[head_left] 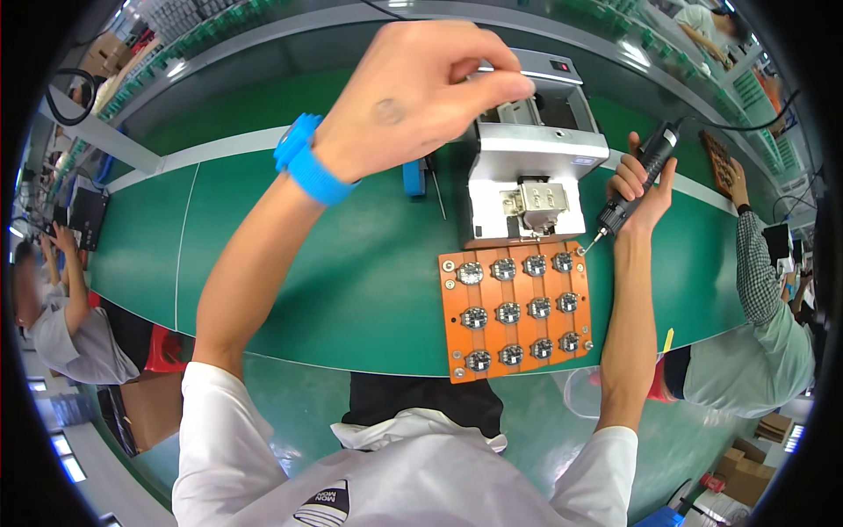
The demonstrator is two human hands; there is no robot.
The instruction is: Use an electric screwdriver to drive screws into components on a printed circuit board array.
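My left hand (pixel 430 92), with a blue band (pixel 316 167) at its wrist, is raised over the back of a silver screw feeder (pixel 536 145). Its thumb and forefinger are pinched together; whatever may be between them is too small to make out. In my right hand (pixel 645 189) is a black electric screwdriver (pixel 637 180), its thin bit slanting down to the far right corner of an orange fixture board (pixel 518 290). Several small round metal-and-black parts (pixel 508 313) sit in rows on that board, which lies at the table's near edge in front of the feeder.
A blue object (pixel 414 178) and a thin dark rod (pixel 438 189) lie left of the feeder on the green table (pixel 237 237). The screwdriver's cable (pixel 738 128) runs off to the far right. Co-workers sit on both sides; the right one's hand (pixel 738 186) touches another board (pixel 718 162).
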